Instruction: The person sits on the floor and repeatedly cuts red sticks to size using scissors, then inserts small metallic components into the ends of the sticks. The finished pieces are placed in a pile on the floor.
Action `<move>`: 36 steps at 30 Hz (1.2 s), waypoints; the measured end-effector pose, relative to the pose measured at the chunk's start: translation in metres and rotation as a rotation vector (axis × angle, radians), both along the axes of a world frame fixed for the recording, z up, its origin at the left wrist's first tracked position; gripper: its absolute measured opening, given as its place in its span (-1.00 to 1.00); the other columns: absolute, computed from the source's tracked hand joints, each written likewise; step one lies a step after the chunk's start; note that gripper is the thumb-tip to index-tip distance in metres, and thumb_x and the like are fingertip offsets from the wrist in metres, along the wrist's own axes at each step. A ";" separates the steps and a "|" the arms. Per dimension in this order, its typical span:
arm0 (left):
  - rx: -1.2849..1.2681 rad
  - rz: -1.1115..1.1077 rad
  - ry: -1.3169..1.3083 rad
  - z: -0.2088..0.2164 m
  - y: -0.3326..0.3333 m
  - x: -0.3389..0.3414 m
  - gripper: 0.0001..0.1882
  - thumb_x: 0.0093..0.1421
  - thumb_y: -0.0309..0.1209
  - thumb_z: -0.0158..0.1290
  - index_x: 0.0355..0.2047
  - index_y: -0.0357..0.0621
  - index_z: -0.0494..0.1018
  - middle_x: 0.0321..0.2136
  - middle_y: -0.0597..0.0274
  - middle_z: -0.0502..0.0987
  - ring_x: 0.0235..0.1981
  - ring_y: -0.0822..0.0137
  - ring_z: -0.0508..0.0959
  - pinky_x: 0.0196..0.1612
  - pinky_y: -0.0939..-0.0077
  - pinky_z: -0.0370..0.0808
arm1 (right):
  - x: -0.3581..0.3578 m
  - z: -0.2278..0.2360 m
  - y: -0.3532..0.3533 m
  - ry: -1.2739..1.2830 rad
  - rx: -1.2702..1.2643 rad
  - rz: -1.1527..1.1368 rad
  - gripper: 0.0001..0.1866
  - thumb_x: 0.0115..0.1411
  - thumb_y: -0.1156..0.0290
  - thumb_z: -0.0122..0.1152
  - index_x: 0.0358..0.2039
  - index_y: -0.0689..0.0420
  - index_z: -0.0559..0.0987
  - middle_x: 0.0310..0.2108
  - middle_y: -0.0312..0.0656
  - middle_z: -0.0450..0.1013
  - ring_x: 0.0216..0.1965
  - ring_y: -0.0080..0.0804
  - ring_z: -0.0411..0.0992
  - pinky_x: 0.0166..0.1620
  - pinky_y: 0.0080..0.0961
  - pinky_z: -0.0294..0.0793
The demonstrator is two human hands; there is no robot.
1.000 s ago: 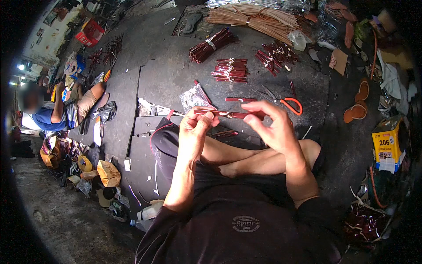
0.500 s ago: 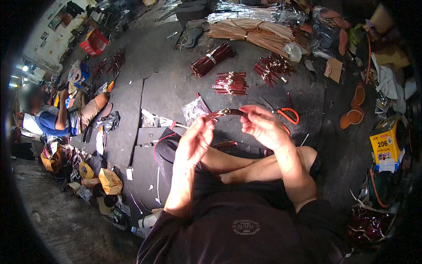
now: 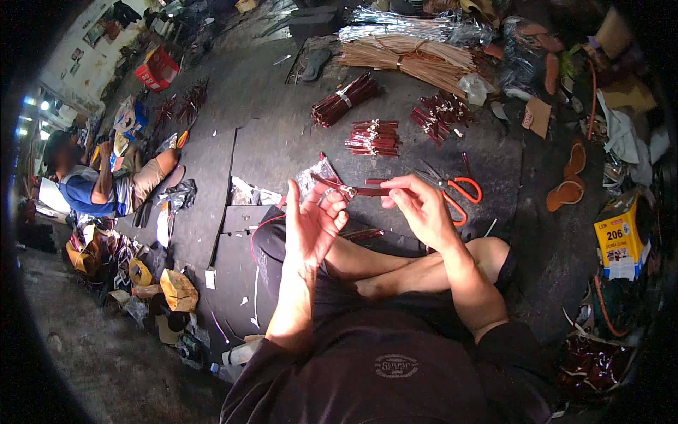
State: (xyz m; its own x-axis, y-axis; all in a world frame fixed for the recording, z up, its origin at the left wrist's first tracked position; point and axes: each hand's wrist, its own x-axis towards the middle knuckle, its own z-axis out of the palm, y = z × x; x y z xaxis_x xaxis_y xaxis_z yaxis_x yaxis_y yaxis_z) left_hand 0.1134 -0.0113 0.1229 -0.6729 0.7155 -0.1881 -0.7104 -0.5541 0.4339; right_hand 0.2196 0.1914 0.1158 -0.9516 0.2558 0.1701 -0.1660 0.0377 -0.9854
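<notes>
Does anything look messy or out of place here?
Slightly: the rightmost pile of red strips lies jumbled, unlike the neater stack beside it, and the scissors lie with their handles spread apart near the right hand.

dark red strap point(image 3: 370, 191); orange scissor handles point(image 3: 480, 190); tan strips point(image 3: 406, 60); yellow-and-blue box point(image 3: 619, 237)

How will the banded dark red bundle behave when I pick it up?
The bundle would probably lift as one piece, since a pale band cinches its middle. Its ends may splay a little, as they show no tie. Its glossy surface could prove slippery.
</notes>
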 end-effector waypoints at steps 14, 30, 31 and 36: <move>-0.592 0.130 0.668 0.006 0.021 0.029 -0.75 0.20 -0.57 0.14 -0.11 -0.33 0.46 -0.35 0.21 0.60 -0.33 0.49 0.58 -0.16 0.61 0.56 | 0.008 0.012 -0.010 -0.108 0.113 0.063 -0.79 0.26 0.47 0.17 -0.13 0.27 0.57 -0.25 -0.09 0.58 -0.18 -0.41 0.55 -0.11 -0.48 0.54; -0.504 0.182 0.576 0.006 0.027 0.041 -0.79 0.23 -0.60 0.09 -0.11 -0.32 0.43 -0.34 0.17 0.59 -0.33 0.44 0.60 -0.16 0.56 0.59 | 0.010 0.013 -0.012 -0.022 0.014 0.089 -0.83 0.25 0.49 0.19 -0.18 0.30 0.55 -0.28 -0.14 0.59 -0.19 -0.45 0.56 -0.11 -0.52 0.55; -0.511 0.184 0.579 0.007 0.027 0.041 -0.79 0.23 -0.61 0.09 -0.11 -0.32 0.42 -0.33 0.16 0.59 -0.33 0.43 0.60 -0.15 0.56 0.59 | 0.010 0.012 -0.014 -0.020 0.006 0.077 -0.83 0.25 0.49 0.20 -0.19 0.29 0.55 -0.28 -0.13 0.59 -0.19 -0.45 0.57 -0.12 -0.52 0.55; -0.498 0.216 0.590 0.004 0.029 0.043 -0.79 0.23 -0.61 0.08 -0.11 -0.32 0.42 -0.34 0.16 0.58 -0.31 0.45 0.59 -0.13 0.55 0.60 | 0.008 0.006 -0.017 -0.027 -0.067 0.048 -0.83 0.24 0.47 0.21 -0.21 0.29 0.54 -0.29 -0.12 0.58 -0.19 -0.44 0.56 -0.13 -0.51 0.55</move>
State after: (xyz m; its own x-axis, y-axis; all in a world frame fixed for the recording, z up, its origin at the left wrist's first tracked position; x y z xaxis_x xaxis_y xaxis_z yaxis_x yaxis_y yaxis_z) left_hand 0.1560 0.0173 0.1268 -0.8750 0.4836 -0.0216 -0.1863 -0.2952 0.9371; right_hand 0.2277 0.1747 0.1214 -0.9670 0.2199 0.1284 -0.1395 -0.0358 -0.9896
